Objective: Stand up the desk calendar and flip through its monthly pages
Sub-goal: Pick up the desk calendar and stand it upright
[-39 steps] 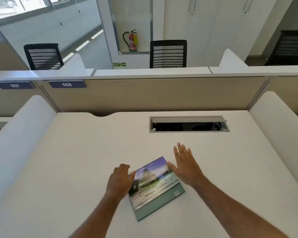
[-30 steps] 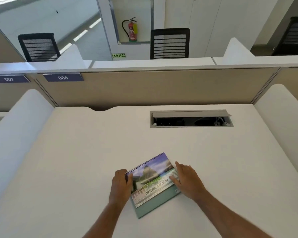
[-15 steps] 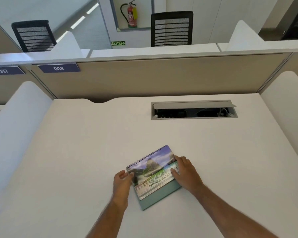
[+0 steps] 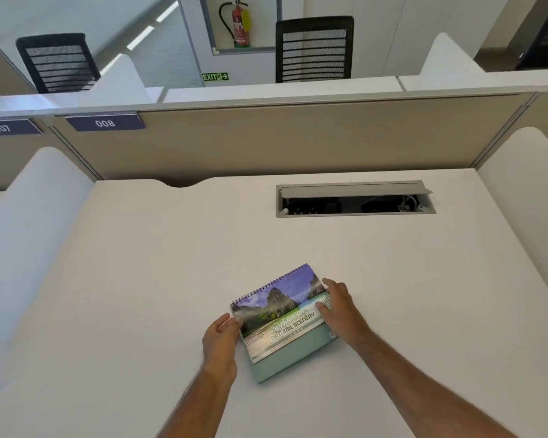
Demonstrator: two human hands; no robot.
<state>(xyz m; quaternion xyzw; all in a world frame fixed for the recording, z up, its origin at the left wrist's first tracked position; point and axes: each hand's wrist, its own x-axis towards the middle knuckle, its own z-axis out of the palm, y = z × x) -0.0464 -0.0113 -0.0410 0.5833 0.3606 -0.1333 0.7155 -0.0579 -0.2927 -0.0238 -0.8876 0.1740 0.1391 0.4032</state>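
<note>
A spiral-bound desk calendar point(image 4: 280, 317) lies folded on the white desk point(image 4: 140, 279), turned a little anticlockwise. Its cover shows a mountain scene with the words "Natural Scenery"; a teal base sticks out below the cover. My left hand point(image 4: 221, 343) grips the calendar's left edge, thumb on the cover. My right hand point(image 4: 340, 309) holds the right edge, fingers curled over the cover. The spiral edge points away from me and seems slightly raised off the desk.
An open grey cable tray point(image 4: 355, 199) is set into the desk at the back right. A beige partition point(image 4: 298, 137) closes the far side, and white curved dividers point(image 4: 23, 222) flank both sides. Black office chairs point(image 4: 314, 49) stand beyond the partition.
My right hand came down from hovering open onto the calendar's right edge, and my left hand shifted to its left edge. Both now hold it. The view has tilted downward.
</note>
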